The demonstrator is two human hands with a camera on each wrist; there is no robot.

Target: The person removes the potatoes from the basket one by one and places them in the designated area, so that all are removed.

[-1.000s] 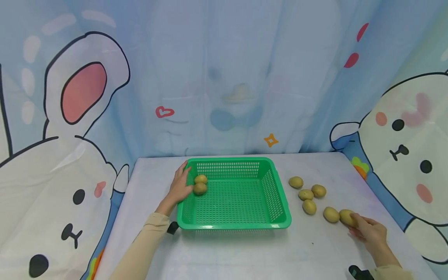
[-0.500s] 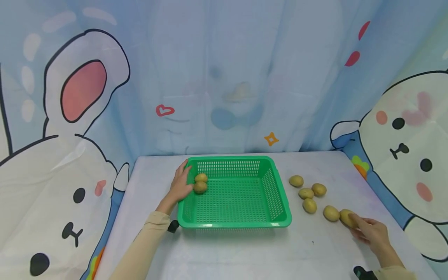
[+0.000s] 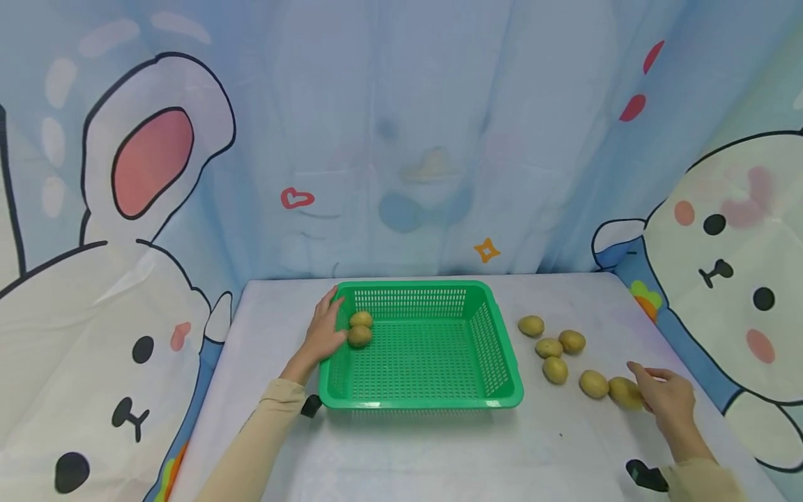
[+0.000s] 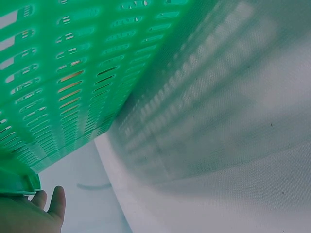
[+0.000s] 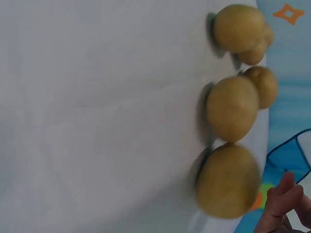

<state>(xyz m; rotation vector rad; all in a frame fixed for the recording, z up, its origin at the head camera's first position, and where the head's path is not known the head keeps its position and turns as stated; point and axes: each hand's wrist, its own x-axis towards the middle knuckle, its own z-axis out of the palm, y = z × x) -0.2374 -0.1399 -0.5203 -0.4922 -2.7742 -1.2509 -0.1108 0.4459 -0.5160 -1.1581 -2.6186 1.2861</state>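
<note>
My left hand (image 3: pixel 323 335) holds the left rim of a green plastic basket (image 3: pixel 420 404), its thumb over the inner side. The left wrist view shows the slotted basket wall (image 4: pixel 73 82) and part of the hand (image 4: pixel 36 213) at the rim. Two potatoes (image 3: pixel 360 336) lie inside the basket against its left wall. Over at the right, my right hand (image 3: pixel 668 397) is just beside the nearest potato (image 3: pixel 624 393), its fingers loosely bent and holding nothing. In the right wrist view that potato (image 5: pixel 229 182) lies on the cloth, the fingers (image 5: pixel 286 194) apart from it.
Several more potatoes (image 3: pixel 555 370) lie on the white tablecloth (image 3: pixel 464 460) between the basket and my right hand. One potato (image 3: pixel 593 384) touches the nearest one. A blue curtain (image 3: pixel 426 139) with cartoon animals hangs behind the table.
My right hand's fingers have come off the potato they were touching and lifted slightly back from it. That potato has barely shifted. My left hand and the basket stay put.
</note>
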